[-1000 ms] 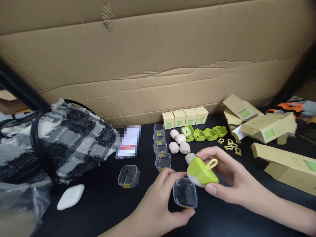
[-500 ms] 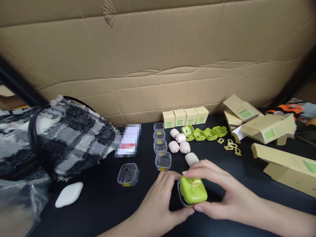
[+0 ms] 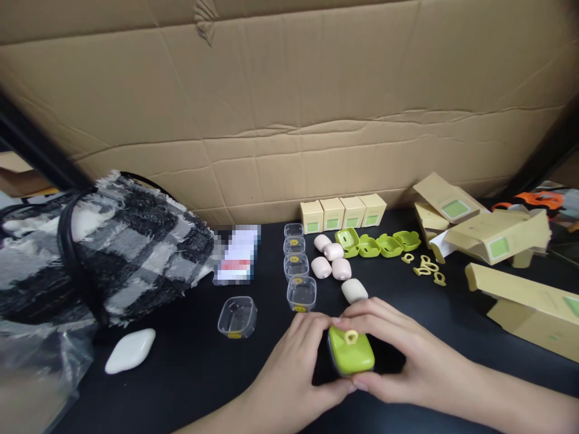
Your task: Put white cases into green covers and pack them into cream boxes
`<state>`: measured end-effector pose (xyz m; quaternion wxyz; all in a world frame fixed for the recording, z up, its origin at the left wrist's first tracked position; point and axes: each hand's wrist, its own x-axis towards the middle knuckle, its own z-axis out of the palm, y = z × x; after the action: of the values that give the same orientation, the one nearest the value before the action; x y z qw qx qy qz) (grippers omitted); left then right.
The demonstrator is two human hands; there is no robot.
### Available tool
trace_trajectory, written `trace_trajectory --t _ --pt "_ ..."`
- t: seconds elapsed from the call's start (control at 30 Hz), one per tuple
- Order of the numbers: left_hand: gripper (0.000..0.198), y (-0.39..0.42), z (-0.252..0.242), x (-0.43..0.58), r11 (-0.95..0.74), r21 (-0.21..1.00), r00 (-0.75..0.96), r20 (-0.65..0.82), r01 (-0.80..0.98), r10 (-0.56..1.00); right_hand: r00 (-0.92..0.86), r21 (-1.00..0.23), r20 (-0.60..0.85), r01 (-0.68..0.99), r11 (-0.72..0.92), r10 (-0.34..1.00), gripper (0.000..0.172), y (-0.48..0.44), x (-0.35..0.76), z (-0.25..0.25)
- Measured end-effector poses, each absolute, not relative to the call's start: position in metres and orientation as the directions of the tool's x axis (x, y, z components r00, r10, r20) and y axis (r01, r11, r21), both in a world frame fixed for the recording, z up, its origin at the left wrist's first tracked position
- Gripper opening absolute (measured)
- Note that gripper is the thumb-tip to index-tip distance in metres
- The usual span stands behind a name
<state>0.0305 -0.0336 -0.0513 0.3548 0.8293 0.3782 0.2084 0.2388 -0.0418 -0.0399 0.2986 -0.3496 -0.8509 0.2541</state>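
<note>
Lid (image 3: 356, 357) between hands (image 3: 289, 367), bag (image 3: 140, 253) left

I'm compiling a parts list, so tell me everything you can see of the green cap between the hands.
The green cap is a glossy rounded square, apparently plastic, with a pale yellow loop on top. It sits loop-up over a clear container, whose edge shows at left; whether it is fully seated is unclear. The right hand grips its far and near edges; the left hand curls round the container.

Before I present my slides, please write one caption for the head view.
Left hand around a clear plastic container, right hand gripping the yellow-looped green cap over it.
</note>
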Motion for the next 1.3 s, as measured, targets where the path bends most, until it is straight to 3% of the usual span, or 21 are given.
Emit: trace_trajectory --t 0.4,0.63,0.77,0.87,0.97,1.07,1.17,1.23,1.3 --pt "0.040 -0.035 -0.050 0.029 -0.467 0.749 0.634 0.082 0.470 0.769 -0.576 -0.660 0.321 0.433 0.614 0.752 0.033 -0.042 0.239 -0.040" --pt "0.070 -0.037 -0.058 0.023 -0.395 0.759 0.606 0.001 0.518 0.796 -0.567 -0.544 0.328 0.541 0.642 0.756 0.032 -0.037 0.242 -0.040" --pt "0.053 -0.037 -0.066 0.020 -0.439 0.766 0.591 0.096 0.470 0.801 -0.554 -0.523 0.327 0.569 0.634 0.766 0.029 -0.030 0.244 -0.036" --pt "0.048 -0.035 -0.069 0.019 -0.466 0.757 0.584 0.139 0.458 0.800 -0.543 -0.515 0.326 0.585 0.627 0.774 0.036 -0.027 0.250 -0.021" --pt "0.049 -0.035 -0.068 0.019 -0.498 0.730 0.601 0.151 0.468 0.785 -0.525 -0.417 0.338 0.661 0.624 0.781 0.030 -0.026 0.274 0.005" --pt "0.054 -0.035 -0.065 0.020 -0.520 0.704 0.612 0.153 0.484 0.776 -0.422 -0.218 0.343 0.833 0.508 0.839 0.029 -0.029 0.323 0.025" --pt "0.055 -0.037 -0.063 0.019 -0.530 0.690 0.624 0.145 0.493 0.768 -0.217 -0.198 0.256 0.942 0.271 0.942 0.030 -0.037 0.389 0.016" --pt "0.058 -0.039 -0.064 0.018 -0.540 0.683 0.631 0.148 0.491 0.761 -0.070 -0.226 0.190 0.968 0.113 0.979 0.045 -0.045 0.430 -0.008" --pt "0.060 -0.040 -0.065 0.017 -0.550 0.679 0.637 0.156 0.486 0.755 0.008 -0.292 0.227 0.955 0.060 0.974 0.071 -0.052 0.463 -0.038"
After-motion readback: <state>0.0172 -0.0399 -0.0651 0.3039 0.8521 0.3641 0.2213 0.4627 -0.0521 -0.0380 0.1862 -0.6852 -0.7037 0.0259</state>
